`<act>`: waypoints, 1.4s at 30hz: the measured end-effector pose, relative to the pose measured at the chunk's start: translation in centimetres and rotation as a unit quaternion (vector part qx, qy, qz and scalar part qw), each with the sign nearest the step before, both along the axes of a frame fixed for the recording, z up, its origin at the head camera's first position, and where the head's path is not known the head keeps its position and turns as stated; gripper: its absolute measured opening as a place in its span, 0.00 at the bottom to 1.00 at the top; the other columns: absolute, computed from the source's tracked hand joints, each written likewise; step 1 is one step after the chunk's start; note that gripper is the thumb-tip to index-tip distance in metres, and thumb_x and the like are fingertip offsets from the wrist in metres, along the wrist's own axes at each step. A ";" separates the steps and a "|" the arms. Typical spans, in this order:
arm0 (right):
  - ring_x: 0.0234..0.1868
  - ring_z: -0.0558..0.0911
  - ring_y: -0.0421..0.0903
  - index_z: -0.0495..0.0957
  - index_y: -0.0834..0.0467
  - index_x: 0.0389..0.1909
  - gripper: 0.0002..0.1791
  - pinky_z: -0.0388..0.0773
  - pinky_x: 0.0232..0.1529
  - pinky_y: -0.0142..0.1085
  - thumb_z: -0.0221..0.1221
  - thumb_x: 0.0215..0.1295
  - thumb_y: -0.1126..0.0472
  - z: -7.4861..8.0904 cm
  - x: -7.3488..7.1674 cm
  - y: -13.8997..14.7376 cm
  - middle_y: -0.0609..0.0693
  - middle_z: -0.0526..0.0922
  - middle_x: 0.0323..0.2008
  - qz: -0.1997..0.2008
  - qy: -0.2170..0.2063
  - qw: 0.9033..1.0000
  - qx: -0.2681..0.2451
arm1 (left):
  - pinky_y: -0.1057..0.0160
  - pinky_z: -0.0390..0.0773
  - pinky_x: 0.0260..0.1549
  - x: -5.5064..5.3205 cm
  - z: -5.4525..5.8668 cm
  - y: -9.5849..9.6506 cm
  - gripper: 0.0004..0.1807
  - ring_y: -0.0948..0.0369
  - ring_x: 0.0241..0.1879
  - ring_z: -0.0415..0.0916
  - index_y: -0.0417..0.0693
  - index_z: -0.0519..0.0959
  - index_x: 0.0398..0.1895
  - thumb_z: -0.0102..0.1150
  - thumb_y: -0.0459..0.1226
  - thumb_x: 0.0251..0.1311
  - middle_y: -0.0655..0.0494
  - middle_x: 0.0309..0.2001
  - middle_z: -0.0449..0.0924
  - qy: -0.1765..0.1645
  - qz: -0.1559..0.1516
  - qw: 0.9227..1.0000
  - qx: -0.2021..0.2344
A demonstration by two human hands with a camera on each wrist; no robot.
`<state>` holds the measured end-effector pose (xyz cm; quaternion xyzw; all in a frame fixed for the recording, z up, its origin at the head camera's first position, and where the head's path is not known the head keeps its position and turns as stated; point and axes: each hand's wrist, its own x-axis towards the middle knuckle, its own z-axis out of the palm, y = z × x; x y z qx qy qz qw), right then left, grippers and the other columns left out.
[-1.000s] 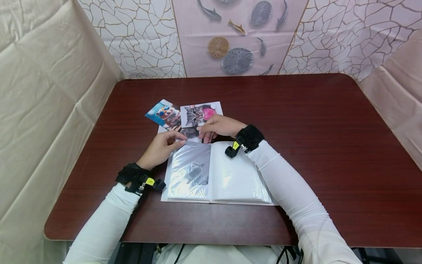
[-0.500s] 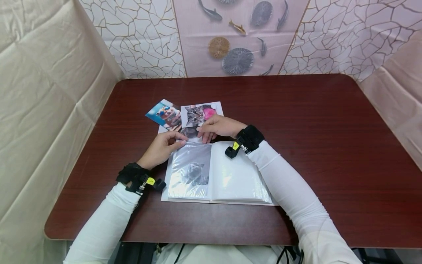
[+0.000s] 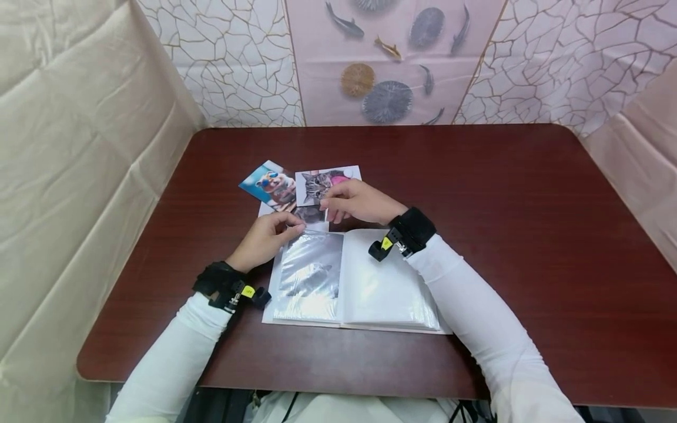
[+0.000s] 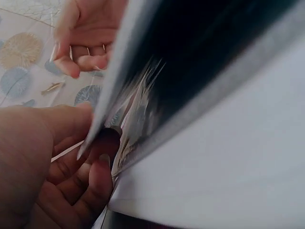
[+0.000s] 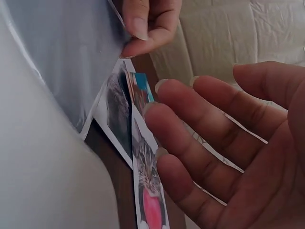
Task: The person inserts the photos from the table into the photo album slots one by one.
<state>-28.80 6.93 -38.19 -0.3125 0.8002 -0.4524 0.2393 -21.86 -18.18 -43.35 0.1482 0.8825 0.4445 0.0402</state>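
An open photo album (image 3: 388, 288) with clear sleeves lies before me. At the top of its left page, my left hand (image 3: 268, 235) pinches the plastic page sleeve (image 3: 312, 282) between thumb and fingers; the sleeve's sheet (image 4: 109, 71) stands raised in the left wrist view. My right hand (image 3: 362, 201) hovers over the loose photos, and in the right wrist view its fingers (image 5: 190, 143) are spread, holding nothing. Behind the album lie a tabby cat photo (image 3: 312, 191), a blue photo of an animal in sunglasses (image 3: 275, 187) and a darker photo (image 3: 312, 214), partly covered.
The brown wooden table (image 3: 502, 235) extends around the album on every side. Pale fabric (image 3: 79, 176) hangs at the left, and a patterned cloth (image 3: 396, 64) hangs behind the table's far edge.
The head view has shifted slightly. My right hand has risen a little, with fingers reaching over the cat photo. The cat picture seen through the left sleeve has become fainter under the glare.
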 end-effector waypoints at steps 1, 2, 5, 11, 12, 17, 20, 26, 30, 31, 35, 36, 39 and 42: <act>0.39 0.85 0.52 0.83 0.66 0.48 0.15 0.81 0.45 0.41 0.55 0.77 0.58 0.1 0.3 0.3 0.57 0.86 0.37 -0.002 0.008 1.000 0.002 | 0.64 0.72 0.30 0.0 0.0 0.1 0.09 0.56 0.30 0.72 0.47 0.85 0.46 0.59 0.41 0.72 0.51 0.38 0.83 0.004 0.001 1.000 -0.001; 0.39 0.85 0.52 0.83 0.66 0.47 0.15 0.81 0.45 0.41 0.55 0.76 0.58 0.2 0.6 0.6 0.58 0.86 0.37 -0.002 0.016 1.000 0.004 | 0.64 0.72 0.29 0.0 0.1 0.2 0.10 0.56 0.30 0.72 0.47 0.85 0.46 0.59 0.41 0.72 0.51 0.38 0.83 0.008 0.004 1.000 -0.003; 0.39 0.83 0.52 0.82 0.65 0.46 0.13 0.79 0.45 0.41 0.56 0.76 0.60 0.4 1.4 1.3 0.59 0.84 0.38 0.006 0.036 0.999 0.013 | 0.63 0.74 0.30 0.1 0.4 0.4 0.10 0.57 0.30 0.74 0.47 0.85 0.46 0.58 0.41 0.72 0.51 0.40 0.84 0.020 0.015 1.000 -0.014; 0.32 0.73 0.46 0.85 0.60 0.46 0.10 0.67 0.36 0.34 0.60 0.73 0.59 0.4 3.2 2.9 0.57 0.86 0.38 0.011 0.093 0.994 0.058 | 0.62 0.75 0.35 -0.4 1.0 0.3 0.12 0.57 0.36 0.76 0.44 0.84 0.48 0.59 0.41 0.72 0.48 0.45 0.85 0.021 0.028 0.999 -0.027; 0.32 0.73 0.45 0.85 0.59 0.46 0.10 0.66 0.35 0.34 0.60 0.73 0.59 0.5 3.4 3.2 0.55 0.86 0.38 0.010 0.101 0.993 0.063 | 0.62 0.75 0.35 -0.6 1.1 0.3 0.12 0.57 0.36 0.76 0.44 0.83 0.49 0.59 0.41 0.72 0.48 0.45 0.85 0.018 0.028 0.999 -0.026; 0.35 0.76 0.43 0.85 0.57 0.45 0.08 0.70 0.38 0.34 0.61 0.72 0.59 0.3 4.5 5.1 0.50 0.87 0.40 0.002 0.127 0.989 0.073 | 0.62 0.75 0.34 -2.2 1.7 0.3 0.13 0.55 0.36 0.76 0.43 0.83 0.49 0.60 0.42 0.72 0.48 0.44 0.85 0.010 0.015 0.999 -0.049; 0.38 0.78 0.44 0.85 0.56 0.46 0.08 0.75 0.41 0.36 0.62 0.71 0.59 0.3 5.3 6.1 0.48 0.87 0.41 -0.010 0.136 0.987 0.082 | 0.62 0.75 0.36 -3.5 2.1 0.5 0.12 0.55 0.37 0.77 0.43 0.84 0.49 0.60 0.41 0.71 0.48 0.43 0.85 0.011 0.004 0.997 -0.074; 0.48 0.81 0.47 0.83 0.58 0.53 0.14 0.79 0.51 0.41 0.62 0.72 0.56 0.3 6.6 7.8 0.51 0.86 0.50 -0.031 0.151 0.983 0.099 | 0.57 0.77 0.40 -6.3 3.2 1.0 0.14 0.51 0.42 0.80 0.41 0.81 0.52 0.60 0.39 0.71 0.44 0.45 0.84 -0.005 0.005 0.992 -0.128; 0.52 0.80 0.50 0.81 0.58 0.56 0.17 0.78 0.55 0.45 0.61 0.72 0.55 0.1 7.4 8.7 0.53 0.84 0.53 -0.042 0.156 0.982 0.102 | 0.51 0.78 0.44 -8.3 3.6 0.9 0.18 0.47 0.47 0.80 0.39 0.77 0.58 0.59 0.40 0.71 0.41 0.49 0.81 -0.020 0.006 0.986 -0.165; 0.53 0.80 0.50 0.81 0.58 0.57 0.17 0.77 0.56 0.45 0.61 0.72 0.55 0.1 7.5 8.8 0.53 0.84 0.54 -0.046 0.156 0.982 0.100 | 0.51 0.78 0.45 -8.8 3.6 0.8 0.20 0.46 0.48 0.80 0.38 0.75 0.60 0.59 0.40 0.71 0.40 0.50 0.79 -0.025 0.006 0.985 -0.169; 0.56 0.79 0.52 0.79 0.59 0.58 0.18 0.76 0.59 0.47 0.61 0.72 0.56 -0.3 8.2 9.5 0.54 0.83 0.55 -0.066 0.147 0.983 0.089 | 0.52 0.76 0.46 -10.5 3.4 0.8 0.27 0.46 0.50 0.76 0.35 0.70 0.65 0.61 0.41 0.70 0.37 0.54 0.75 -0.055 0.007 0.982 -0.181; 0.57 0.78 0.52 0.79 0.59 0.58 0.18 0.75 0.59 0.47 0.61 0.72 0.56 -0.3 8.3 9.6 0.54 0.83 0.56 -0.072 0.143 0.983 0.087 | 0.52 0.76 0.46 -10.8 3.3 0.9 0.28 0.46 0.50 0.75 0.34 0.69 0.66 0.61 0.42 0.69 0.37 0.54 0.74 -0.060 0.008 0.981 -0.185; 0.59 0.78 0.52 0.79 0.59 0.59 0.18 0.75 0.62 0.47 0.62 0.72 0.57 -0.5 8.6 9.9 0.55 0.82 0.56 -0.085 0.131 0.985 0.079 | 0.50 0.74 0.50 -11.6 2.8 1.1 0.31 0.46 0.50 0.71 0.33 0.67 0.67 0.62 0.43 0.69 0.36 0.55 0.73 -0.069 0.006 0.978 -0.195; 0.61 0.78 0.52 0.79 0.60 0.58 0.18 0.74 0.64 0.48 0.62 0.71 0.58 -0.7 8.7 10.2 0.55 0.82 0.57 -0.096 0.120 0.986 0.067 | 0.48 0.72 0.54 -12.1 2.3 1.6 0.34 0.47 0.50 0.69 0.32 0.65 0.68 0.64 0.44 0.67 0.36 0.55 0.71 -0.073 0.012 0.977 -0.200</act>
